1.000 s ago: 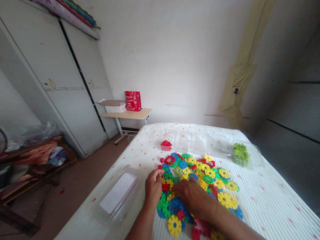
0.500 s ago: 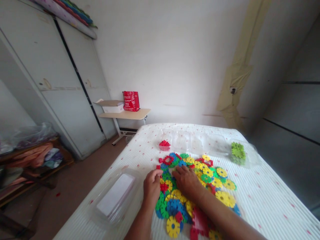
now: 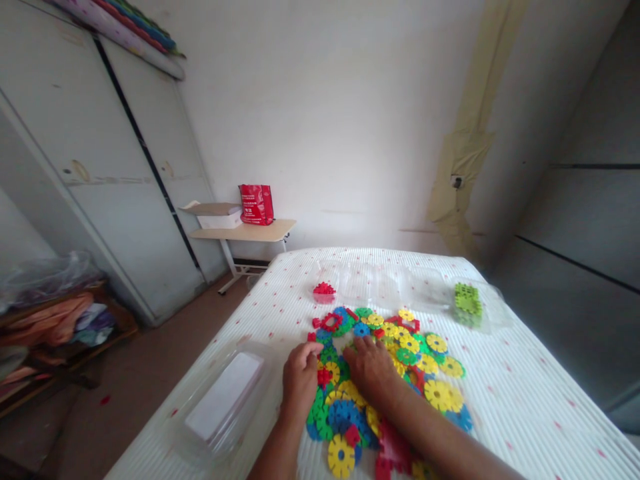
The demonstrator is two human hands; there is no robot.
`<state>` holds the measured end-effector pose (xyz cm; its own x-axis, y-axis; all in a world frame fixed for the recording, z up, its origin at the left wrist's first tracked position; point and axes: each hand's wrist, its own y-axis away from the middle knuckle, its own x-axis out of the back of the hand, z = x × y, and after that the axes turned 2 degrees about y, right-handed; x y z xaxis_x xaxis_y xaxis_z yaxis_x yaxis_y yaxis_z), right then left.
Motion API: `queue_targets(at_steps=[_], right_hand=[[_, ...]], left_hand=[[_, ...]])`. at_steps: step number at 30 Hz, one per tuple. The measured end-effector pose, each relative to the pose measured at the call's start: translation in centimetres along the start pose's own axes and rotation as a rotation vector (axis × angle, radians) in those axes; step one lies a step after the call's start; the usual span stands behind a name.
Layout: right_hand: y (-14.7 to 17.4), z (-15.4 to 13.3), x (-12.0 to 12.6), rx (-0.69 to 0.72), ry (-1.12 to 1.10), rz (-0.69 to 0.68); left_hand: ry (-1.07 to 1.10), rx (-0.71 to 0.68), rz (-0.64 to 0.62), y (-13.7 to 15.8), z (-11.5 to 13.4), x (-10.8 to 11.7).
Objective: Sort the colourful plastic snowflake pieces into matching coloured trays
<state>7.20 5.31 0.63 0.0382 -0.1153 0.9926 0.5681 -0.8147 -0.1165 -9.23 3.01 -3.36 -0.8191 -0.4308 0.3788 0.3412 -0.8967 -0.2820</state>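
Note:
Colourful plastic snap-together discs [image 3: 341, 455] and toothed pieces lie in a pile in front of me, in yellow, blue, green and red. My right hand [image 3: 374, 370] reaches over the middle of the pile, palm down. Its fingers are apart and touch the pieces; whether one is under the fingertips is hidden. At the pile's left edge is my left hand [image 3: 300, 377], its fingers loosely bent and apart, with no held piece visible. A red toothed frame piece [image 3: 332, 322] lies beyond the hands, and a larger red piece [image 3: 393, 448] is partly under my right forearm.
A clear plastic tray [image 3: 385, 283] with compartments stands beyond the pile, with red pieces [image 3: 324, 292] at its left end and green square pieces [image 3: 468, 300] at its right. Left, a clear box [image 3: 225, 397] holds something white. A side table [image 3: 250, 231] carries a red bag [image 3: 257, 205].
The view has shifted slightly, so the scene sits a little further left. My right fingers have moved slightly over the pieces; my left hand stays at the pile's left edge.

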Motion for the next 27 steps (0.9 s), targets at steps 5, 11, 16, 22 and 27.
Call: queue_targets(at_steps=[5, 11, 16, 22, 27], right_hand=[[0.0, 0.1, 0.0, 0.037, -0.024, -0.046], [0.1, 0.0, 0.1, -0.055, -0.039, -0.003], [-0.1, -0.4, -0.2, -0.07, 0.007, 0.013], [0.4, -0.5, 0.4, 0.009, 0.023, 0.039], [0.7, -0.3, 0.9, 0.056, -0.028, 0.043]], left_hand=[[0.007, 0.008, -0.008, 0.0, 0.0, 0.0], [0.025, -0.011, -0.027, 0.0, 0.2, 0.1], [0.039, 0.002, -0.024, -0.1, 0.4, 0.1], [0.044, 0.017, -0.029, -0.2, 0.1, 0.1], [0.034, 0.036, -0.043, -0.3, -0.2, 0.1]])
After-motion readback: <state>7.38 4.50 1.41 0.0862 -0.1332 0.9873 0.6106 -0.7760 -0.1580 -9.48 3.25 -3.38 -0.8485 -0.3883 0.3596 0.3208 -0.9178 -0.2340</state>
